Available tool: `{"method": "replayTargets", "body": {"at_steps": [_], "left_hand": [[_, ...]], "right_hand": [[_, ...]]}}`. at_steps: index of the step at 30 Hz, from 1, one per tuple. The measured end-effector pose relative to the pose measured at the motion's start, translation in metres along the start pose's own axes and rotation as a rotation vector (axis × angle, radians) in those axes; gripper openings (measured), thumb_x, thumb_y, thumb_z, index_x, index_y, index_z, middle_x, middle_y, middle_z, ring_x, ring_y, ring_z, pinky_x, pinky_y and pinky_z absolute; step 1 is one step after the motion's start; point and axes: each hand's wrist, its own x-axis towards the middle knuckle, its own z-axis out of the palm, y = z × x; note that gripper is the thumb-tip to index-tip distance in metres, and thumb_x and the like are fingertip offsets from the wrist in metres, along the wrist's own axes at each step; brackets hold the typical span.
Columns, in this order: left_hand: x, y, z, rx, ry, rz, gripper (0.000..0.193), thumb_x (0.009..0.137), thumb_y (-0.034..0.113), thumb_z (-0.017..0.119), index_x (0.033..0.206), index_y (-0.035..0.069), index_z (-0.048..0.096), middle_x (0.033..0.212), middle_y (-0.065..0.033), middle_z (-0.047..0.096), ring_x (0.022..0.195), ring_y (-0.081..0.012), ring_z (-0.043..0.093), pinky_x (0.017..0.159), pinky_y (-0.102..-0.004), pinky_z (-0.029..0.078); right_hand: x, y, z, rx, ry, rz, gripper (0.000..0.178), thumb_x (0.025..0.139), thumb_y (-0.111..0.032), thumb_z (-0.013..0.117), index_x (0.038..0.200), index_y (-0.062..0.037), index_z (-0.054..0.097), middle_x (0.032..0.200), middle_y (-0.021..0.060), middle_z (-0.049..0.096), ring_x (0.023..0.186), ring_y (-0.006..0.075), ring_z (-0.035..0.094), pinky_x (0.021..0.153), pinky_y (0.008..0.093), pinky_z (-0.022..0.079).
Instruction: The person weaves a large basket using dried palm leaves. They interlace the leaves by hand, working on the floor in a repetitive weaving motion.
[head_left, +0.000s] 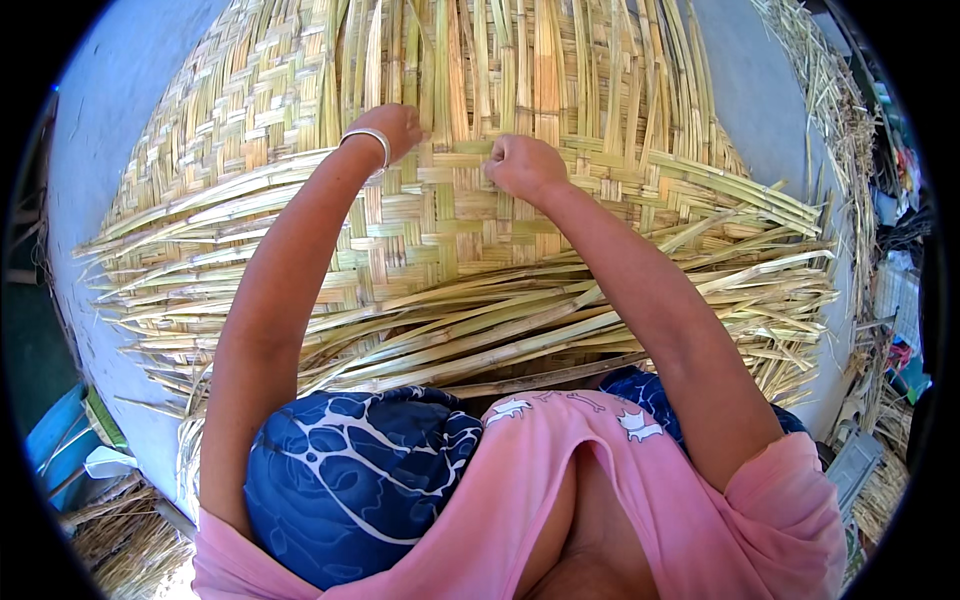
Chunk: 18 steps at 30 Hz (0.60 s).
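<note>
A large mat (460, 215) woven from flat, split reed strips in yellow, green and tan spreads before me. At its working edge, my left hand (395, 128) has its fingers curled down over the strips; a pale bangle (372, 138) circles that wrist. Slightly nearer and to the right, my right hand (527, 168) is closed in a fist against the weave. Between the two hands a crosswise strip (460, 147) lies over the mat. Whatever the fingers grip is hidden. Beyond the hands, long loose strips (455, 65) run away from me, unwoven on top.
Loose reed ends (480, 330) lie crosswise between the weave and my knees, which blue patterned cloth (345, 480) covers. Grey floor (115, 130) borders the mat. Straw-like scraps (845, 170) pile at the right; a blue object (62, 440) stands at the lower left.
</note>
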Motion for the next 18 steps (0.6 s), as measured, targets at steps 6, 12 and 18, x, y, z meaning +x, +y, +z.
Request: {"method": "replayTargets", "body": {"at_steps": [6, 12, 18], "left_hand": [[0.001, -0.001, -0.002, -0.010, 0.000, 0.032, 0.031, 0.084, 0.034, 0.060, 0.095, 0.006, 0.064, 0.093, -0.0172, 0.066, 0.090, -0.0335, 0.061, 0.082, -0.0398, 0.047], [0.002, -0.008, 0.003, -0.059, 0.016, 0.038, 0.030, 0.083, 0.032, 0.063, 0.096, 0.004, 0.064, 0.091, -0.0165, 0.066, 0.087, -0.0322, 0.062, 0.080, -0.0385, 0.048], [0.001, -0.021, 0.003, -0.196, 0.021, 0.049, 0.029, 0.082, 0.029, 0.064, 0.097, 0.004, 0.064, 0.090, -0.0151, 0.066, 0.085, -0.0318, 0.062, 0.080, -0.0370, 0.048]], "right_hand": [[-0.002, -0.004, -0.002, -0.010, -0.001, 0.012, 0.021, 0.075, -0.026, 0.057, 0.087, -0.0129, 0.067, 0.089, 0.0110, 0.067, 0.085, 0.0291, 0.063, 0.074, 0.0403, 0.049], [-0.002, 0.003, -0.008, 0.027, 0.043, -0.044, 0.019, 0.079, -0.025, 0.058, 0.089, -0.0098, 0.065, 0.088, 0.0121, 0.066, 0.085, 0.0288, 0.063, 0.074, 0.0399, 0.049], [0.039, -0.023, -0.020, 0.177, 0.368, -0.292, 0.025, 0.083, -0.018, 0.058, 0.100, 0.0011, 0.058, 0.095, 0.0172, 0.064, 0.088, 0.0301, 0.062, 0.079, 0.0402, 0.049]]}}
